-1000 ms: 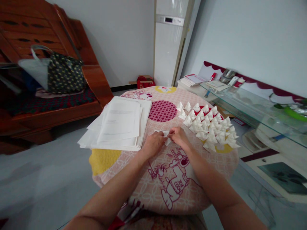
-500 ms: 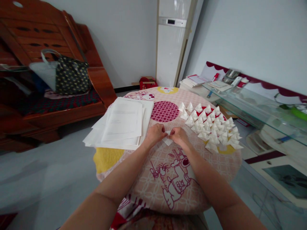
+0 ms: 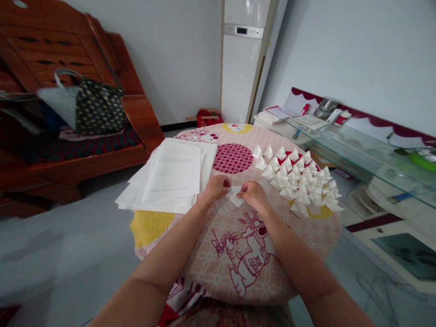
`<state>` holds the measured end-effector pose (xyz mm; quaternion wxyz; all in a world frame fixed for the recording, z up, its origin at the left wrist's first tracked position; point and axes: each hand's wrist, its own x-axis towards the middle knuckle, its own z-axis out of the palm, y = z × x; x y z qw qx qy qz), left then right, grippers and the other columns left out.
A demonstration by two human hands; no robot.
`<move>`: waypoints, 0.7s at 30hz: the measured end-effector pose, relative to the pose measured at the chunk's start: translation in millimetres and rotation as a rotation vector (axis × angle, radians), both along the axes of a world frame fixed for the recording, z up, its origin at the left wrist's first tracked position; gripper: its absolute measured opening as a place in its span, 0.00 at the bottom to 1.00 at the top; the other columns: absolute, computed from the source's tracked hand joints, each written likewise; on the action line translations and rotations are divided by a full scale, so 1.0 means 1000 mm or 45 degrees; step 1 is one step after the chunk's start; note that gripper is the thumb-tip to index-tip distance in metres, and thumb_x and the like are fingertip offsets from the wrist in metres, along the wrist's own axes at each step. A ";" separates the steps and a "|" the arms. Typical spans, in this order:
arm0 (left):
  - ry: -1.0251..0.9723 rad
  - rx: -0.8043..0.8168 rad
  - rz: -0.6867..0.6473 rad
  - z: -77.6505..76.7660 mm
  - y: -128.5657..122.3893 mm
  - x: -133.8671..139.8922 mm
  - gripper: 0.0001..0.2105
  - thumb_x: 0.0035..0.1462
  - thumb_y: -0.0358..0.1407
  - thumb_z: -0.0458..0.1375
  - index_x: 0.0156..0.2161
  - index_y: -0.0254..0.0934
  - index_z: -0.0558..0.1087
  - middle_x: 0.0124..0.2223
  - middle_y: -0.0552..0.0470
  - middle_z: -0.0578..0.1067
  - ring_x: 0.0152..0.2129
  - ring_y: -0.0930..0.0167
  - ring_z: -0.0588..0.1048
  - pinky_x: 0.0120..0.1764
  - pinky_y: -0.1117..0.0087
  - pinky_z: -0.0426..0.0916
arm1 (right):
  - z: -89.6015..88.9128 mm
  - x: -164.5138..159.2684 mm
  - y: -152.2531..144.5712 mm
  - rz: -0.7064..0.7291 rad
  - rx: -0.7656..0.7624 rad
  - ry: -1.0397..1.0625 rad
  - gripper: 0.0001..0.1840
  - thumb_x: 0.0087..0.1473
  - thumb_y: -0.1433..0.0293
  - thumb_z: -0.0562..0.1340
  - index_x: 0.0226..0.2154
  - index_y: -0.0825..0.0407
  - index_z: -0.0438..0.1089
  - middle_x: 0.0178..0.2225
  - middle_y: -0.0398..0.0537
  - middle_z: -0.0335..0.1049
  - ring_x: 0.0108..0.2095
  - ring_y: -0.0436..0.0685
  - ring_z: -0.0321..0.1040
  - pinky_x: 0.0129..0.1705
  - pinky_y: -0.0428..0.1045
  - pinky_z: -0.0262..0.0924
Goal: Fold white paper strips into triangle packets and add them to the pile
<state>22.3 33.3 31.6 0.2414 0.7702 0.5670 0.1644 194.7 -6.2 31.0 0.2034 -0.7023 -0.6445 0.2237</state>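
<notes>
A small white piece of folded paper lies on the patterned tablecloth in front of me, one corner pointing toward me. My left hand pinches its left side between thumb and fingers. On the opposite side, my right hand has its fingers closed on the paper's right edge. Fingertips cover parts of both edges. To the right stand many pointed folded paper pieces in close rows. Left of my hands is a stack of white paper sheets, some with faint print.
A glass-topped cabinet with papers and small items runs along the right wall. At the left stands a wooden bench carrying a dark patterned bag. A tall white air conditioner is behind the round table.
My hands have moved apart, the left one shifting left, so more of the folded paper shows between them. The camera view has shifted slightly.
</notes>
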 end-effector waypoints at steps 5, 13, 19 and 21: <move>0.008 0.050 -0.036 -0.001 -0.004 -0.013 0.20 0.46 0.21 0.55 0.42 0.35 0.81 0.38 0.49 0.82 0.35 0.69 0.78 0.42 0.70 0.72 | -0.001 0.000 -0.001 0.010 -0.004 0.014 0.08 0.47 0.71 0.73 0.23 0.50 0.74 0.26 0.44 0.75 0.27 0.52 0.68 0.31 0.47 0.55; 0.087 0.032 -0.060 0.002 -0.009 -0.013 0.11 0.56 0.34 0.62 0.44 0.34 0.80 0.41 0.47 0.80 0.39 0.66 0.78 0.44 0.69 0.71 | 0.004 0.000 -0.007 0.005 -0.017 0.038 0.07 0.49 0.70 0.71 0.24 0.50 0.74 0.25 0.43 0.74 0.28 0.53 0.69 0.31 0.47 0.56; 0.096 0.008 -0.047 -0.003 -0.006 -0.013 0.11 0.53 0.36 0.66 0.43 0.36 0.80 0.42 0.47 0.81 0.41 0.64 0.78 0.45 0.68 0.69 | 0.007 -0.001 -0.008 -0.001 -0.017 0.034 0.07 0.50 0.71 0.72 0.25 0.51 0.75 0.26 0.44 0.75 0.28 0.52 0.69 0.32 0.47 0.56; 0.075 0.000 -0.042 -0.004 -0.006 -0.012 0.11 0.53 0.35 0.66 0.42 0.35 0.80 0.40 0.48 0.81 0.40 0.64 0.78 0.45 0.67 0.69 | 0.006 -0.001 -0.008 0.006 -0.014 0.035 0.06 0.50 0.72 0.72 0.26 0.51 0.75 0.26 0.44 0.75 0.29 0.53 0.69 0.33 0.47 0.56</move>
